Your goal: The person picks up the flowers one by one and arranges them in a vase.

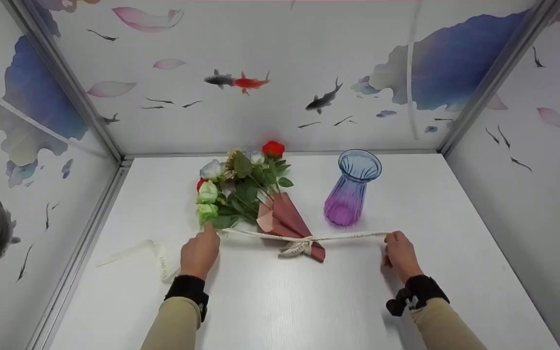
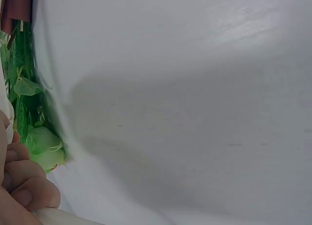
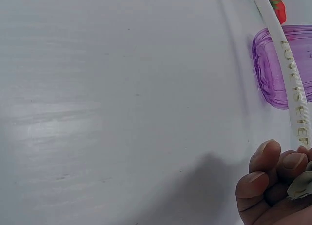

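A white ribbon with gold lettering (image 1: 353, 236) is stretched level across the wrapped base of a bouquet, with a knot and loose loop at the wrapper. My left hand (image 1: 200, 250) grips the ribbon's left side; its curled fingers also show in the left wrist view. The right hand (image 1: 401, 255) pinches the other end, and the right wrist view shows lettered ribbon (image 3: 295, 91) running into its fingers. The bouquet's dusky-pink wrapping paper (image 1: 289, 214) lies beneath the ribbon. Green roses (image 1: 207, 193) and a red rose (image 1: 273, 148) fan out from it toward the back left.
A blue-to-purple ribbed glass vase (image 1: 350, 189) stands upright right of the bouquet. The ribbon's loose tail (image 1: 162, 260) lies on the white table (image 1: 280, 311) beside my left hand. Printed panels (image 1: 270, 116) wall the table at the back and both sides.
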A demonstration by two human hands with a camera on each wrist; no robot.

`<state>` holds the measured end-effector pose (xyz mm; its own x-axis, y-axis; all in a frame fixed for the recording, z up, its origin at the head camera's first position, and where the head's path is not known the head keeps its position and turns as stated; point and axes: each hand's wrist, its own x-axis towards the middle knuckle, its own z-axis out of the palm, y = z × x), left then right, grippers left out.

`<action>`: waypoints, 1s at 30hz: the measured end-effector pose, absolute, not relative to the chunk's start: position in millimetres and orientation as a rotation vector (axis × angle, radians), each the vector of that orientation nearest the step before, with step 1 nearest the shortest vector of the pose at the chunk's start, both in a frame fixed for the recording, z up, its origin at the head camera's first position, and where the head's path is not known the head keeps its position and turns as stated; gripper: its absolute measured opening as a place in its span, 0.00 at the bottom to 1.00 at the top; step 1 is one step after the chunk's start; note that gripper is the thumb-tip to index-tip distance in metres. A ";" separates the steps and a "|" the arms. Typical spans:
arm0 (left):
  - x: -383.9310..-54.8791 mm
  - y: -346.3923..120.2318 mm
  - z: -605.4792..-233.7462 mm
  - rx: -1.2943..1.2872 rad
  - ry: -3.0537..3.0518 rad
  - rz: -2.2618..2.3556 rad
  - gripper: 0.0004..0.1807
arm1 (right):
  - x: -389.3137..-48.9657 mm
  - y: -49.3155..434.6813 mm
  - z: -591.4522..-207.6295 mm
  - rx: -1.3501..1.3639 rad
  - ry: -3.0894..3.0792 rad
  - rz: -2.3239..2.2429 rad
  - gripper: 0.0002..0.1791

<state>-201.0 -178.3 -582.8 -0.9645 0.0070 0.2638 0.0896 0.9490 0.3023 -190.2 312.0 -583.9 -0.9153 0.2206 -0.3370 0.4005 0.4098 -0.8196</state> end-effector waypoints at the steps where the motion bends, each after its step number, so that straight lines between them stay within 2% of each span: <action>1: -201.0 -178.7 -583.1 -0.069 -2.841 -0.464 0.07 | -190.1 312.8 -584.3 0.572 2.474 -1.530 0.20; 12: -200.4 -187.8 -588.6 -0.096 -2.809 -0.346 0.05 | -182.4 322.1 -582.5 0.676 2.363 -1.689 0.21; 23: -199.7 -193.2 -587.7 0.084 -2.855 -0.632 0.11 | -178.8 331.4 -580.4 0.774 2.293 -1.837 0.21; 30: -198.4 -196.5 -587.2 0.161 -2.874 -0.716 0.13 | -176.7 337.3 -577.7 0.869 2.147 -2.016 0.17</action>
<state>-198.4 -196.5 -587.2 -0.9789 -0.1465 0.1426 -0.0624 0.8784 0.4738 -176.7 337.3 -577.7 -0.8373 0.3488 -0.4209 0.4420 -0.0210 -0.8968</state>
